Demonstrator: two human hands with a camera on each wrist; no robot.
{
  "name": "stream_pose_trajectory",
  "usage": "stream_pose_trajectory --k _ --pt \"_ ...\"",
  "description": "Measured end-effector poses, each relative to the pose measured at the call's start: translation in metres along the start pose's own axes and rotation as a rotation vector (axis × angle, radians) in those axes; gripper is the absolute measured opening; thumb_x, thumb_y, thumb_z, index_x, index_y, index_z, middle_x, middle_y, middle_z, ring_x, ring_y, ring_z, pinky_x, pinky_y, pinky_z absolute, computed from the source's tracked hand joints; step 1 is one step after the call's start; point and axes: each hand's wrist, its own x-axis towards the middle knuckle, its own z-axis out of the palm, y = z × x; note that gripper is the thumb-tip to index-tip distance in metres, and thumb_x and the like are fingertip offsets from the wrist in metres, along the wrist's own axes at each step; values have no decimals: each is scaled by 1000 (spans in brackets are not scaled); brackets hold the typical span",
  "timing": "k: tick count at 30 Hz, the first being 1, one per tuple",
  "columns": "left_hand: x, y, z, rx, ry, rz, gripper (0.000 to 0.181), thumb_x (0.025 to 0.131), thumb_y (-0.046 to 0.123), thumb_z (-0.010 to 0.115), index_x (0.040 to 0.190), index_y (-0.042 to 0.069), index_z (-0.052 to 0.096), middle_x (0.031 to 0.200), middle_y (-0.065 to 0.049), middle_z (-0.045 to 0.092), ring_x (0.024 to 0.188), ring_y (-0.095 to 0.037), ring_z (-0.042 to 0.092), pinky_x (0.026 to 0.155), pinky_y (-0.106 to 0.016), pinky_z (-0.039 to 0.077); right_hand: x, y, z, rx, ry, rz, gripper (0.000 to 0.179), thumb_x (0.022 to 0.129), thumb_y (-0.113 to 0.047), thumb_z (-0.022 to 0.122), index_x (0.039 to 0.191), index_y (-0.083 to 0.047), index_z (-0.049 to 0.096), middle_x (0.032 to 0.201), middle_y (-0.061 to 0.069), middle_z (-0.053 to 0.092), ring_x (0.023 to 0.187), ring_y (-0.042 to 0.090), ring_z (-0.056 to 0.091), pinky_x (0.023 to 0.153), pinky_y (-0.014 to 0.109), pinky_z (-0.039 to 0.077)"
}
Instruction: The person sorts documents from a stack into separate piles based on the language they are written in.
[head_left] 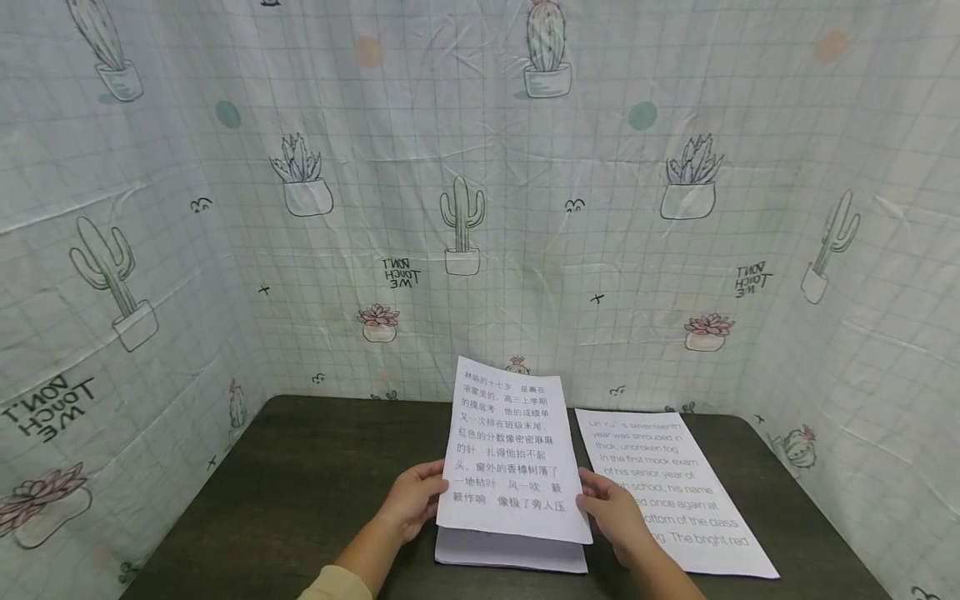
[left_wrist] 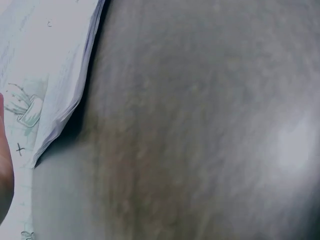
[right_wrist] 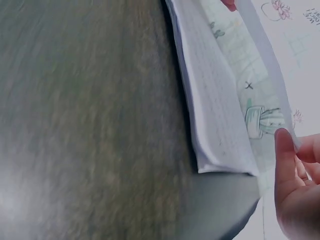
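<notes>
A white sheet of paper [head_left: 510,450] printed with Chinese characters is held up by both hands, tilted over a paper stack [head_left: 510,557]. My left hand [head_left: 408,504] pinches its lower left edge. On the opposite edge, my right hand [head_left: 618,512] pinches it between thumb and fingers. The right wrist view shows that pinch by the right hand [right_wrist: 300,185], with the sheet [right_wrist: 267,55] seen edge-on and apart from the stack [right_wrist: 212,95]. In the left wrist view only a sliver of the left hand [left_wrist: 5,175] appears, beside the stack [left_wrist: 65,75].
Paper printed with English text [head_left: 675,483] lies on the dark table [head_left: 300,483] at the right, partly hidden by the right hand. A pale cactus-print curtain [head_left: 517,233] surrounds the table at the back and sides.
</notes>
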Motion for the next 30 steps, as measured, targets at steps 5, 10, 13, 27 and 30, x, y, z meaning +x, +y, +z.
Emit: stream_pose_trajectory --k 5,10,13,27,30 --pt "-2 9 -10 -3 -9 35 55 90 -1 52 144 -7 40 114 -14 69 87 -14 68 75 -31 59 1 -8 5 36 -16 -4 57 90 -6 58 145 -1 43 121 18 60 101 21 61 78 33 53" --pt "-2 15 -21 -13 6 57 57 91 -2 51 146 -5 38 124 -20 66 88 -15 70 76 -31 59 2 -18 14 65 -29 -23 57 90 -4 57 146 -2 43 121 18 59 99 21 60 77 34 54" --pt "-4 17 -29 -10 28 64 56 92 -2 51 146 -5 39 126 -21 65 89 -15 70 76 -31 59 2 -24 21 93 -39 -38 57 90 -2 57 146 -2 43 116 17 57 95 20 59 75 34 56" --pt "-18 30 -66 5 127 65 53 92 -3 50 145 -3 42 125 -22 65 92 -19 70 75 -34 59 6 -43 58 180 -133 -42 59 90 0 56 147 -3 41 111 15 54 91 20 59 73 35 58" --pt "-21 31 -74 3 153 61 52 92 -3 50 144 -2 43 124 -21 66 90 -20 70 74 -34 59 7 -47 67 194 -161 -47 60 90 0 55 147 -2 40 109 14 53 89 20 60 72 35 58"
